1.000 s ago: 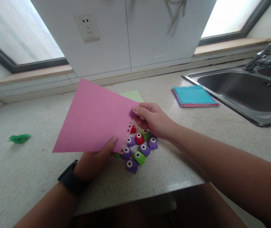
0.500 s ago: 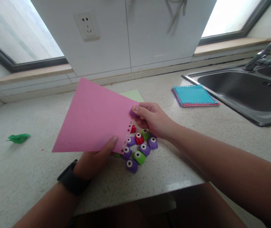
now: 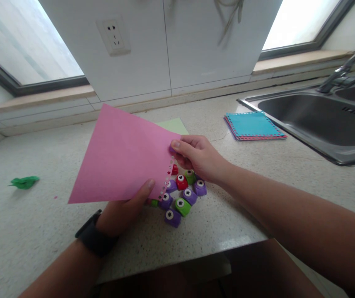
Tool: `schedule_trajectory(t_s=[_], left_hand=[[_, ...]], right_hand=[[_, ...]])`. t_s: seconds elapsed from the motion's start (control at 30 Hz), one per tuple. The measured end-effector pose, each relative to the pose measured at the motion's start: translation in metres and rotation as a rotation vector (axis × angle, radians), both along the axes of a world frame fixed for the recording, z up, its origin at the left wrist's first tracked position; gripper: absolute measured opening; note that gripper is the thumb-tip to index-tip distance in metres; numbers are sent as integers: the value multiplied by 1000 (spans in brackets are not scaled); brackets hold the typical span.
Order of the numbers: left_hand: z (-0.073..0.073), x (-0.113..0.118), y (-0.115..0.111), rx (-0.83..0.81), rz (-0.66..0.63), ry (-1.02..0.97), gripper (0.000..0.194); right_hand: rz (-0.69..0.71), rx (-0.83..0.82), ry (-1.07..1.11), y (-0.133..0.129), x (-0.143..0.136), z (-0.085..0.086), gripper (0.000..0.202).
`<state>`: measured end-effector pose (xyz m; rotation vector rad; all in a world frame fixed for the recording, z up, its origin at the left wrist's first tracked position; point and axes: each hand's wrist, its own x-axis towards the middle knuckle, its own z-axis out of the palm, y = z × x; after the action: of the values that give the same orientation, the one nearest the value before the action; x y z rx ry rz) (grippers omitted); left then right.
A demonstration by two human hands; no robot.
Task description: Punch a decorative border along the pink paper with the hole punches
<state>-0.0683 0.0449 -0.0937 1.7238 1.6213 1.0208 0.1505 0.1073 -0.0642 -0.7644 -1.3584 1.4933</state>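
Note:
A pink sheet (image 3: 121, 159) is held up over the counter, with small shapes cut along its right edge. My left hand (image 3: 130, 207) grips its lower edge, thumb on top and fingers hidden beneath. My right hand (image 3: 196, 155) is closed on a small purple punch (image 3: 172, 149) at the sheet's right edge; the punch is mostly covered by the fingers. Under and beside that edge lie several punches, among them a red one (image 3: 182, 182), a green one (image 3: 182, 206) and a purple one (image 3: 172, 217).
A light green sheet (image 3: 174, 124) lies behind the pink one. To the right, a stack of coloured sheets with a blue one (image 3: 254, 124) on top sits beside the steel sink (image 3: 320, 124). Crumpled green material (image 3: 24, 182) is at the left.
The pink sheet's upper left corner has tipped slightly down and left. Both hands keep their hold and have hardly moved.

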Motion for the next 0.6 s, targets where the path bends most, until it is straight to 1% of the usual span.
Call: schedule_trajectory(t_s=[0.2, 0.33, 0.37, 0.43, 0.5, 0.6], left_hand=[[4, 4, 1, 2, 18, -23, 41], [7, 5, 2, -3, 43, -31, 28], [8, 5, 3, -20, 35, -24, 29], [9, 5, 3, -63, 20, -12, 38], [11, 5, 3, -85, 36, -8, 45], [14, 6, 3, -79, 75, 4, 45]], right_hand=[[51, -60, 53, 3, 1, 0, 38], [-8, -95, 98, 5, 8, 8, 36], [-32, -100, 105, 6, 11, 10, 36], [-86, -92, 107, 9, 17, 14, 36], [-142, -53, 78, 12, 25, 16, 37], [-214, 40, -32, 17, 38, 20, 39]])
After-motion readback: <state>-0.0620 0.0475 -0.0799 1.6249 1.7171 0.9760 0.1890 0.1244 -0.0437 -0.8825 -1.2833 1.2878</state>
